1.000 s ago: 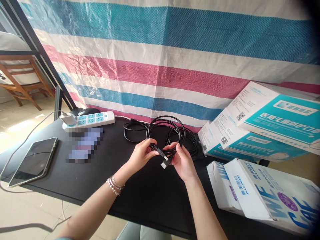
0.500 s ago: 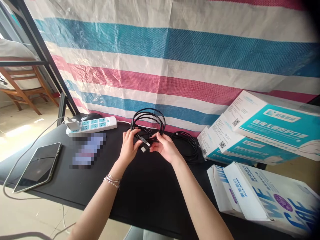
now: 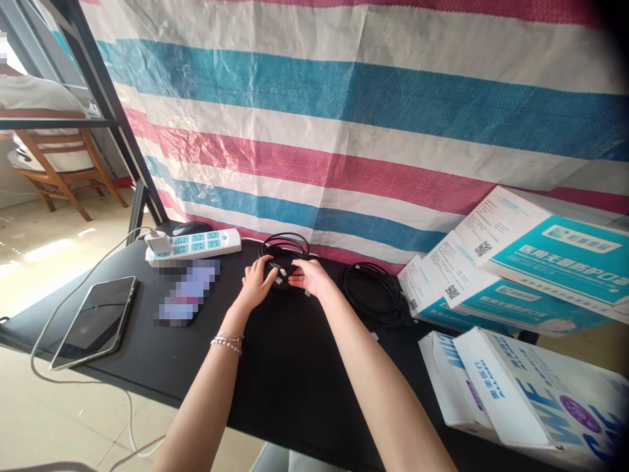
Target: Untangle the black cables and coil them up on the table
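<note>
Black cable [image 3: 281,253], likely light and springy, best gripped across bundled strands, is held by fingers of the left hand [image 3: 254,283] and right hand [image 3: 311,277].

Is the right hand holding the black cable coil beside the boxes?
No: the right hand is at another coil, and the coil beside the boxes lies apart.

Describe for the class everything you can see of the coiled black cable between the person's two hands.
The coiled black cable has several rounded loops of smooth, rubbery-looking cord, with pale plug ends showing at its near side. The left hand holds its near left; the right hand is at its near right. It is toward the back of the black table. Whether it rests there cannot be told.
</note>
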Motion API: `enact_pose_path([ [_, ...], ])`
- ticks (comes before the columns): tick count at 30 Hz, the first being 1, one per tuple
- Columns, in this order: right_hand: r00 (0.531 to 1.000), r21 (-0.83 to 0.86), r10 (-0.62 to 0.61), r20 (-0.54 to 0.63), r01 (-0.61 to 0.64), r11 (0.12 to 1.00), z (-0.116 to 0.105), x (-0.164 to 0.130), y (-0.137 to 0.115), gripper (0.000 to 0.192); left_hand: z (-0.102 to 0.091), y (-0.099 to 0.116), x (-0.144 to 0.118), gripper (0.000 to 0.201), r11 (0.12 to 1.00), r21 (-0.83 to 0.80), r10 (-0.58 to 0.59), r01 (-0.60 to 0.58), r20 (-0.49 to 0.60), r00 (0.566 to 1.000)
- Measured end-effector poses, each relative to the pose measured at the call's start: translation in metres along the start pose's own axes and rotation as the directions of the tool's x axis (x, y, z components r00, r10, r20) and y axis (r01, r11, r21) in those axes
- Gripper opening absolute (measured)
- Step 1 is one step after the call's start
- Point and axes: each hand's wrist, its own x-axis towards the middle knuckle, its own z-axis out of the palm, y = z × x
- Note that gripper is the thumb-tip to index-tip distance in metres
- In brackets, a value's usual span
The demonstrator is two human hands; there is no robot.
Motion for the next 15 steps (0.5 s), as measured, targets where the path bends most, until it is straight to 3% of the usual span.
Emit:
enact_pose_path([
  [6,0.995,0.02,0.021,-0.093,-0.02,1.0,-0.007,0.011,0.017,0.009,0.002,-0.008,0.001,0.056,0.999,-0.019,0.039,-0.037,0.104,0.994],
  [15,0.982,0.011,-0.098,-0.159,0.101,0.995,-0.007,0.029,0.037,0.022,0.014,-0.005,0.0,0.051,0.989,0.148,-0.004,-0.001,0.033,0.999],
])
